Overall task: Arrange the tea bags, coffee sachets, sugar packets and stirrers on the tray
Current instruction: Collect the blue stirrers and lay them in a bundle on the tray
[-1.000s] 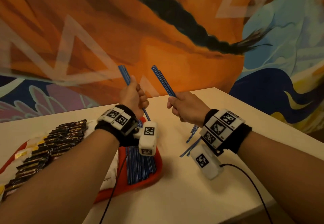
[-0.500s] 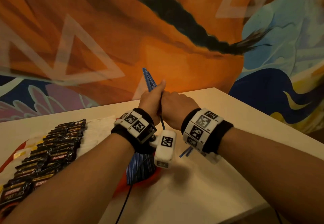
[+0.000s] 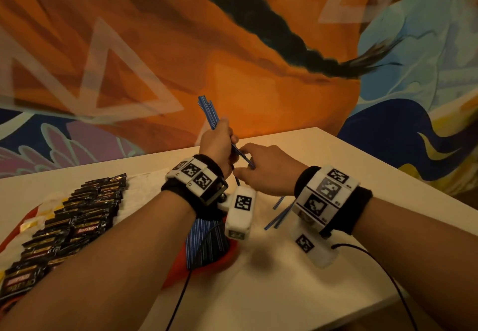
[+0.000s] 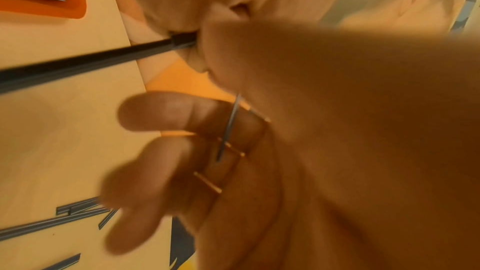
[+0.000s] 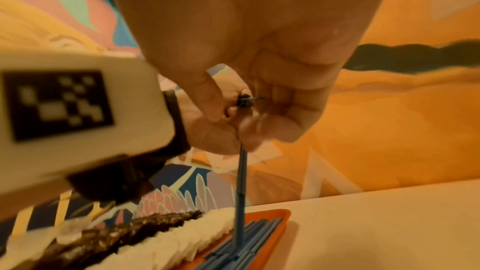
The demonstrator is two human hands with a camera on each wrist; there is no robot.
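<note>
R hand (image 3: pixel 269 170) slid off; stirrers (image 3: pixel 209 114) in L hand (image 3: pixel 218 147).

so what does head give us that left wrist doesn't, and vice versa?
Head only: the row of dark coffee sachets on the tray, both wristbands, and the stirrer tips sticking up above the left hand. Left wrist only: a close look at the fingers from below. Both: the held stirrers, the orange tray with stirrers on it, and loose stirrers on the table.

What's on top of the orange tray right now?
On the orange tray: blue stirrers, white packets and dark coffee sachets. The left forearm covers its middle.
</note>
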